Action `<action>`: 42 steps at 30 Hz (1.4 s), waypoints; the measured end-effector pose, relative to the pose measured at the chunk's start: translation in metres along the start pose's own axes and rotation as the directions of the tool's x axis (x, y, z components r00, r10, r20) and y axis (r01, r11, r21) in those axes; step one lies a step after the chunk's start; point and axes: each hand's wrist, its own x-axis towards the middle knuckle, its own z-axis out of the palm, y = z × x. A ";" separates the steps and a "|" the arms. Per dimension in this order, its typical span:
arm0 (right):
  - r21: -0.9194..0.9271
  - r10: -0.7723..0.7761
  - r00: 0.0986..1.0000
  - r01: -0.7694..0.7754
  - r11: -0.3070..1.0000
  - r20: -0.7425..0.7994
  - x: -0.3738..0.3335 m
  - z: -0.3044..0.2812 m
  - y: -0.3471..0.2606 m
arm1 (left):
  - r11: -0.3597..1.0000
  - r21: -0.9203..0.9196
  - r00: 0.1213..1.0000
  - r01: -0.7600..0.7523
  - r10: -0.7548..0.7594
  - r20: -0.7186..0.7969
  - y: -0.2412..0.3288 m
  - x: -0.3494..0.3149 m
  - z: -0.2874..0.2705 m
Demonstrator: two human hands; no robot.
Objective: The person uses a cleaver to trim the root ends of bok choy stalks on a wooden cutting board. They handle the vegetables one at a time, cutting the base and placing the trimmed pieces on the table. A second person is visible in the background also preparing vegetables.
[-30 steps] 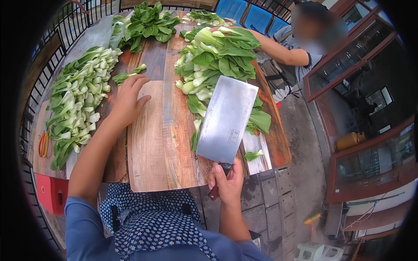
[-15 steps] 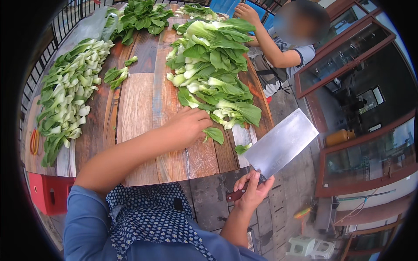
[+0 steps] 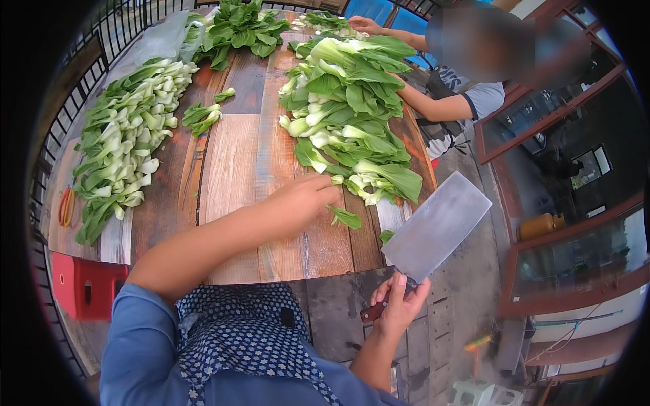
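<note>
My right hand grips a cleaver by its brown handle, off the near right edge of the table. The broad metal blade points up and away, with a small green leaf partly behind its left edge. My left hand is low over the wooden table, fingers closed round the end of a loose bok choy leaf; its fingertips are partly hidden. Just beyond that hand lies a large heap of whole bok choy, cut ends mostly toward the left.
A long pile of bok choy lines the table's left side, beside orange-handled scissors. More greens and a plastic bag lie at the far end. A person sits at the far right. A red stool stands lower left.
The view has shifted, moving the table rightward in the picture. My left hand and the loose leaf have moved slightly, the leaf now turned. The person opposite has reached an arm toward the far greens.
</note>
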 end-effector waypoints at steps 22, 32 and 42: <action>-0.444 0.299 0.334 0.743 0.500 0.894 -0.004 0.053 -0.127 | 0.930 0.282 0.935 0.237 -0.140 -0.325 0.045 -0.173 -0.042; -0.484 0.382 0.328 0.750 0.450 0.864 -0.013 0.067 -0.126 | 0.942 0.244 0.933 0.229 -0.141 -0.332 0.042 -0.175 -0.041; -0.526 0.471 0.318 0.740 0.419 0.823 -0.014 0.070 -0.124 | 0.940 0.250 0.936 0.233 -0.147 -0.319 0.043 -0.172 -0.041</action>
